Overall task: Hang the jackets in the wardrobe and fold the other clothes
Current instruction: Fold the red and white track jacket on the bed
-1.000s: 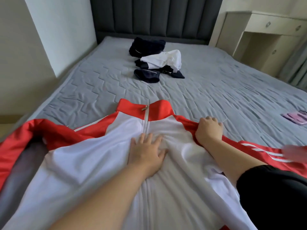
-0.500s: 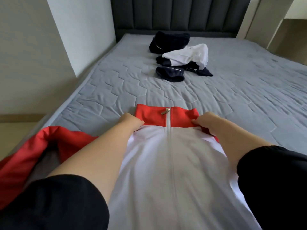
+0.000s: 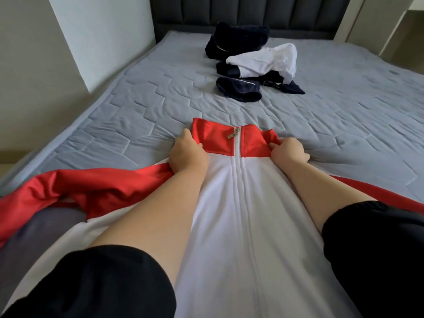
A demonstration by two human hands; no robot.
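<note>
1. Grey quilted bed (image 3: pixel 344 134) takes up most of the room. A pale wall (image 3: pixel 103 31) stands far left of the collar, and a dark padded headboard (image 3: pixel 241 12) rises well beyond the collar.
2. Left of the collar, the red sleeve (image 3: pixel 91 187) lies crumpled, trailing toward the bed's near-left edge.
3. Just left of the collar, the left hand (image 3: pixel 187 154) is clenched on the shoulder fabric, with its thumb lying on the collar's left end.
4. The jacket (image 3: pixel 241 214) is white with a red collar (image 3: pixel 215 141) and lies front up on the bed.
5. Its long axis runs from the person toward the headboard, with the collar at the far end.
6. The zip is closed up to the metal zip pull (image 3: pixel 232 133) at the collar's top, and the pull tilts left.
7. At the collar's right end, the right hand (image 3: pixel 289 152) pinches the red fabric, fingers curled.
8. Beyond the collar, slightly right and well apart from it, sits a pile of clothes (image 3: pixel 252 65) in navy and white.
9. Far right of the collar stands a cream cabinet (image 3: pixel 390 24).
</note>
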